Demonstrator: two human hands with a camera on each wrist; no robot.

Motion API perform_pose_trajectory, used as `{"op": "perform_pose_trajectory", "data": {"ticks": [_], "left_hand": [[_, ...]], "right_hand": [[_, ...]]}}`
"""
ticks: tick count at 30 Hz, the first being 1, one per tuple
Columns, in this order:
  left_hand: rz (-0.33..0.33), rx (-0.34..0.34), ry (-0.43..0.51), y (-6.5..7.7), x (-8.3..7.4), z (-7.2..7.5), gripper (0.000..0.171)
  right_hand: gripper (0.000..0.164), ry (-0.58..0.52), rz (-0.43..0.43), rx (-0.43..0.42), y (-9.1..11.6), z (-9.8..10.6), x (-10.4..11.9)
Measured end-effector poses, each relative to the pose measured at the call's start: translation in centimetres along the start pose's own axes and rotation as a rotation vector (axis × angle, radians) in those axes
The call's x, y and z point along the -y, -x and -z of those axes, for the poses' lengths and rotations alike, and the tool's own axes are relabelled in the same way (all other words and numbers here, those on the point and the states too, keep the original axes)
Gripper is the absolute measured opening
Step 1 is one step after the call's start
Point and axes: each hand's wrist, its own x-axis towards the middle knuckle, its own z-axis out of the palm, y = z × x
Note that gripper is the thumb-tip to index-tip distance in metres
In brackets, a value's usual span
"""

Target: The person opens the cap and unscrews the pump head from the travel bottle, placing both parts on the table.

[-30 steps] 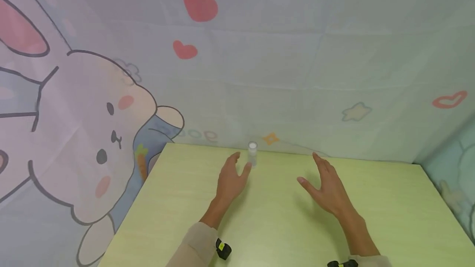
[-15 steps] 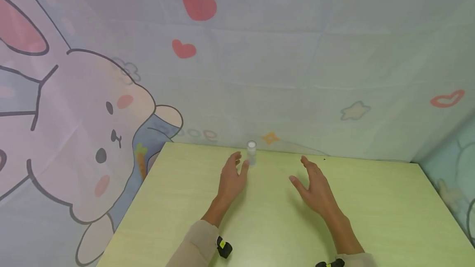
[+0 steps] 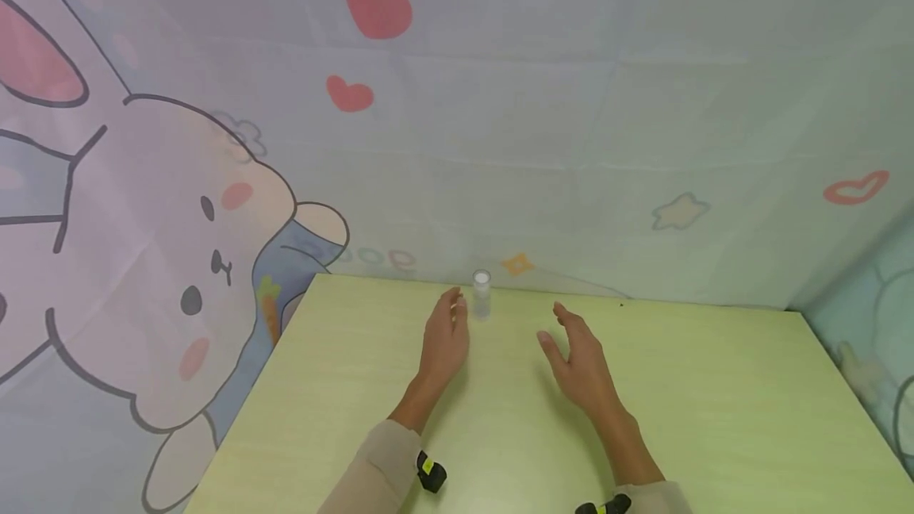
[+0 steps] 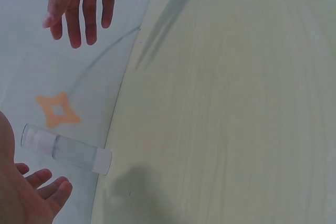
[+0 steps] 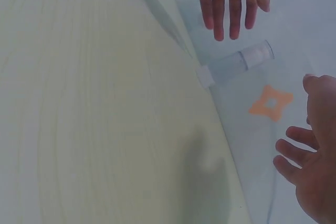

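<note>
A small clear bottle (image 3: pixel 481 297) with a white inner top and a white base stands upright near the back edge of the table. Just left of it is my left hand (image 3: pixel 444 343), its fingers extended and holding nothing. My right hand (image 3: pixel 584 367) hovers to the right of the bottle, thumb apart from the fingers, palm turned inward and bare. In the left wrist view the bottle (image 4: pixel 68 148) lies past the left fingertips, while the right hand (image 4: pixel 86 3) shows above. The right wrist view has the bottle (image 5: pixel 236 64) between both hands.
The pale yellow-green table (image 3: pixel 714 395) ends at a hanging cloth backdrop (image 3: pixel 535 141) printed with hearts, a star and a large rabbit (image 3: pixel 193 260). Dark wrist cameras (image 3: pixel 432 472) sit at both cuffs. A dark speck (image 3: pixel 621 305) shows near the back edge.
My right hand has moved left, closer to the bottle. The left hand stays in nearly the same spot, its thumb drawn in toward the fingers. The bottle has not moved on the table.
</note>
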Motion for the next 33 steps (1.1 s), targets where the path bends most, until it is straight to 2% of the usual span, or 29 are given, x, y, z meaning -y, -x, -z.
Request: {"op": "perform_pose_trajectory", "data": {"ticks": [6, 11, 16, 23, 29, 33], "left_hand": [[0.007, -0.005, 0.002, 0.1, 0.3, 0.0, 0.052], [0.013, -0.009, -0.008, -0.4, 0.5, -0.3, 0.053], [0.016, -0.019, -0.020, -1.0, 0.7, -0.7, 0.055], [-0.016, -0.045, -0.013, -1.5, 0.6, -0.9, 0.050], [0.005, -0.069, -0.002, -1.9, 0.5, -0.8, 0.049], [0.005, -0.083, -0.004, -2.1, 0.3, -0.9, 0.047]], "right_hand": [[0.053, -0.075, -0.011, 0.011, -0.4, -1.5, 0.4], [0.050, -0.135, -0.048, 0.007, -0.9, -2.4, 0.4], [0.053, -0.164, -0.103, 0.032, -1.9, -3.2, 1.0], [0.053, -0.186, -0.103, 0.031, -3.4, -3.7, 1.9], [0.051, -0.280, -0.176, 0.062, -4.4, -4.3, 2.1], [0.051, -0.294, -0.226, 0.061, -5.1, -4.8, 2.3]]}}
